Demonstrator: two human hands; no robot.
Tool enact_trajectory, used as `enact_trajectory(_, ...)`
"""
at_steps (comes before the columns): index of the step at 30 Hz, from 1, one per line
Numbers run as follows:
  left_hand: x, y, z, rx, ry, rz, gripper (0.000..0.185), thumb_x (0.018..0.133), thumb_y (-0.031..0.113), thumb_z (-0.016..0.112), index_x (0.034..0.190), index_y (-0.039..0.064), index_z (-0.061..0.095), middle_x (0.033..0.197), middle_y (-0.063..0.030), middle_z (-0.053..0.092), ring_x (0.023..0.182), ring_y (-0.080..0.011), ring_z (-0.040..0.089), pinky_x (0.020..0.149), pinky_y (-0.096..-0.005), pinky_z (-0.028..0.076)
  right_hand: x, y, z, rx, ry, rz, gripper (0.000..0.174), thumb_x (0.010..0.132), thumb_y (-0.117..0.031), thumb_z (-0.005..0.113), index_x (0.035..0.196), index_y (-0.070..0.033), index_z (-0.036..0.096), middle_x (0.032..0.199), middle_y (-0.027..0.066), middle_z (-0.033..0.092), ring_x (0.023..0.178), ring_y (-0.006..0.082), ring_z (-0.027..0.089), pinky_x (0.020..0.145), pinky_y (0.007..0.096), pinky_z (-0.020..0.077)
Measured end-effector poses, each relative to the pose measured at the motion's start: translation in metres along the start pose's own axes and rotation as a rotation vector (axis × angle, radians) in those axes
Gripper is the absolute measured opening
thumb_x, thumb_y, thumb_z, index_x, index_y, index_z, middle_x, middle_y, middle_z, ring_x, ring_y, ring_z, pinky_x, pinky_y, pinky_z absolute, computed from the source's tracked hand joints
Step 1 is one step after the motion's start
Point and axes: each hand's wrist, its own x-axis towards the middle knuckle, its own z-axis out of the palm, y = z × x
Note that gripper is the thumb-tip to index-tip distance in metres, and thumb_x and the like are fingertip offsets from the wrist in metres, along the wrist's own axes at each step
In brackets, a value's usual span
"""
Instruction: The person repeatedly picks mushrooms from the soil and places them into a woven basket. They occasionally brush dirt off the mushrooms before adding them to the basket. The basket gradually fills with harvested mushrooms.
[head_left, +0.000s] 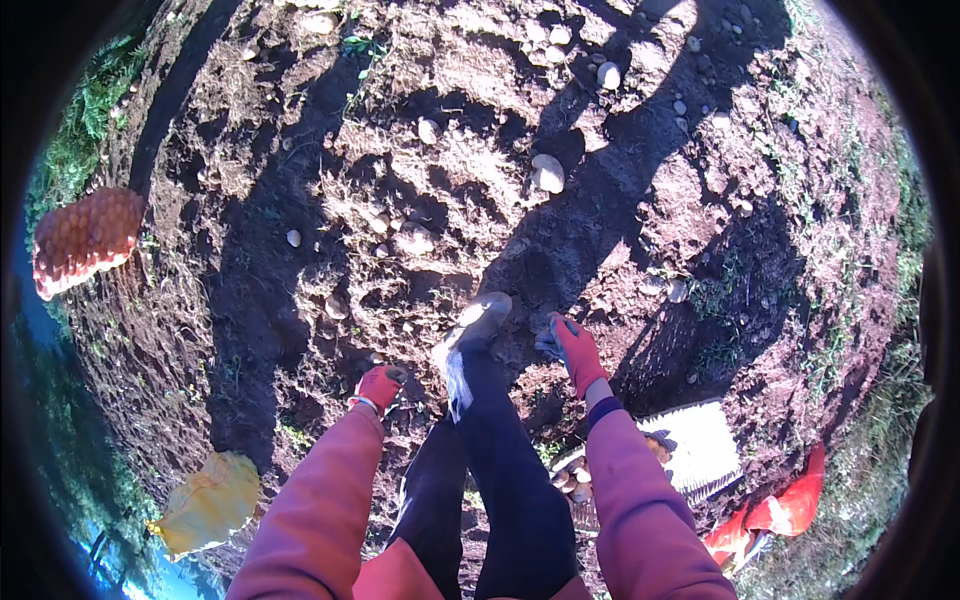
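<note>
My left hand (380, 388), in a red glove with a dark palm, hangs low over the soil at left of my legs. Its fingers are curled, and whether anything is inside cannot be made out. My right hand (576, 351), gloved alike, is held beyond my knee near my shoe (484, 311), fingers bent; its grey palm side is too blurred to show any held thing. Potatoes lie scattered ahead on the dug earth, among them a large pale one (548, 174), a smaller one (429, 131) and one in shade (293, 238).
Beneath my right forearm, a light-coloured crate (701, 450) partly shows, with potatoes (577, 480) in it. A full red mesh sack (88, 238) stands far left. A yellow sack (214, 499) lies behind left, a red bag or cloth (791, 504) behind right. Clods make the ground uneven.
</note>
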Motion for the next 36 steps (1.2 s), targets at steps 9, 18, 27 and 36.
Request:
enact_trajectory(9,0.182,0.092,-0.046,-0.165,0.277,-0.294,0.083,0.075,0.055,0.063,0.138,0.008,0.037,0.127,-0.0209,0.052,0.116,-0.0357,0.051,0.095,-0.0393,0.041,0.051,0.049,0.027,-0.548,0.02,0.022,0.04,0.089,-0.031,0.057,0.117,-0.003,0.06,0.111,0.0122,0.064,0.102,0.0175,0.059,0.091,0.0288,0.0424)
enact_trajectory(18,0.302,0.086,-0.044,-0.692,0.377,-0.405,0.057,0.074,0.03,0.076,0.109,0.001,0.043,0.078,-0.0064,0.064,0.061,-0.0164,0.059,0.059,-0.0284,0.047,0.073,0.027,0.034,-0.529,-0.039,0.209,0.041,0.09,-0.031,0.056,0.119,-0.003,0.059,0.114,0.0111,0.063,0.105,0.0159,0.057,0.091,0.0285,0.0423)
enact_trajectory(27,0.156,0.144,-0.057,-1.839,-0.459,0.072,0.061,0.087,0.036,0.061,0.134,0.004,0.037,0.12,-0.0114,0.052,0.109,-0.0262,0.054,0.093,-0.0428,0.046,0.093,-0.049,0.094,0.085,-0.152,0.077,0.04,0.094,-0.018,0.053,0.132,-0.007,0.048,0.12,0.0044,0.058,0.103,0.008,0.054,0.086,0.0231,0.0437)
enact_trajectory(36,0.131,0.218,-0.059,-1.075,0.223,-0.08,0.048,0.087,0.053,0.055,0.095,0.006,0.059,0.082,-0.0027,0.062,0.069,-0.0111,0.061,0.061,-0.0258,0.051,0.051,-0.094,0.156,-0.274,-0.107,-0.195,0.07,0.082,-0.017,0.069,0.14,-0.005,0.033,0.128,0.0129,0.052,0.113,0.0159,0.052,0.092,0.0294,0.045)
